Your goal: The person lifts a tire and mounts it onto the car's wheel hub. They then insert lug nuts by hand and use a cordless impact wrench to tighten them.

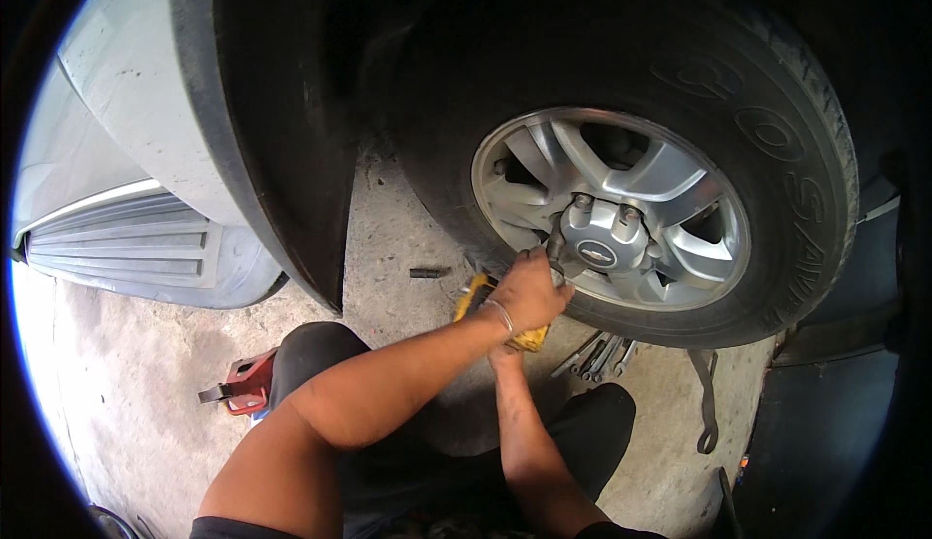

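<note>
A large black tire point(621, 73) on a silver alloy wheel point(670, 165) fills the upper right, with a round center cap point(596, 252) and lug nuts around it. My left hand point(532, 291) is closed over the front of a yellow-and-black impact wrench point(529, 338). The wrench's socket point(555, 246) reaches the wheel beside the center cap; whether it sits fully on a nut I cannot tell. Just below, my right hand point(505, 355) grips the same tool's lower part, its fingers mostly hidden by the tool and my left wrist.
A loose dark socket point(429, 273) lies on the concrete floor left of the tire. Several wrenches point(597, 356) lie under the tire's lower edge. A dark ring-ended strip point(706, 403) is at right. A red metal tool point(248, 384) stands by my left knee, near the running board point(126, 248).
</note>
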A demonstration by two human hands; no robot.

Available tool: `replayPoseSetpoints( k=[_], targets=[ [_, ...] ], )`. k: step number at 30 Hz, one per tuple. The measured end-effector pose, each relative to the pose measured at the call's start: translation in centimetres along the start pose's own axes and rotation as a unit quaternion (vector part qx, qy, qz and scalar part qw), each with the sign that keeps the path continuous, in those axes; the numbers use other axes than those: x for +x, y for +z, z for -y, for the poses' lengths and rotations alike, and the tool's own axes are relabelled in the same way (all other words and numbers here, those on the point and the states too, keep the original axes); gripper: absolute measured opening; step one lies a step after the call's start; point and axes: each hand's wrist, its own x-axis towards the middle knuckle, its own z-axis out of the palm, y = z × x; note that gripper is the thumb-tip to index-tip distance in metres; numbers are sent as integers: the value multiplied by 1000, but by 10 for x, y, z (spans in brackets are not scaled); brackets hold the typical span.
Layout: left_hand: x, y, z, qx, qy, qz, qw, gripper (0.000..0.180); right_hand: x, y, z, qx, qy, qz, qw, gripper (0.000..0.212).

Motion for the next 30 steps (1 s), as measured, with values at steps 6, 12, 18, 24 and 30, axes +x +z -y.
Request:
replayPoseSetpoints(
  k=[6, 12, 18, 24, 30],
  targets=[
    [10, -1, 2, 32, 52, -37, 997, 83, -6, 3, -23, 31, 70, 35, 996, 88],
    [25, -6, 29, -121, 21, -4, 992, 80, 13, -15, 9, -74, -44, -25, 996, 111],
    [35, -8, 34, -176, 32, 19, 984, 87, 27, -13, 22, -106, -32, -35, 993, 121],
    [38, -14, 31, -187, 36, 35, 981, 95, 32, -12, 16, -118, -31, -43, 992, 123],
    [37, -13, 31, -159, 43, 10, 986, 97, 32, -13, 11, -106, -56, -37, 992, 119]
  ],
)
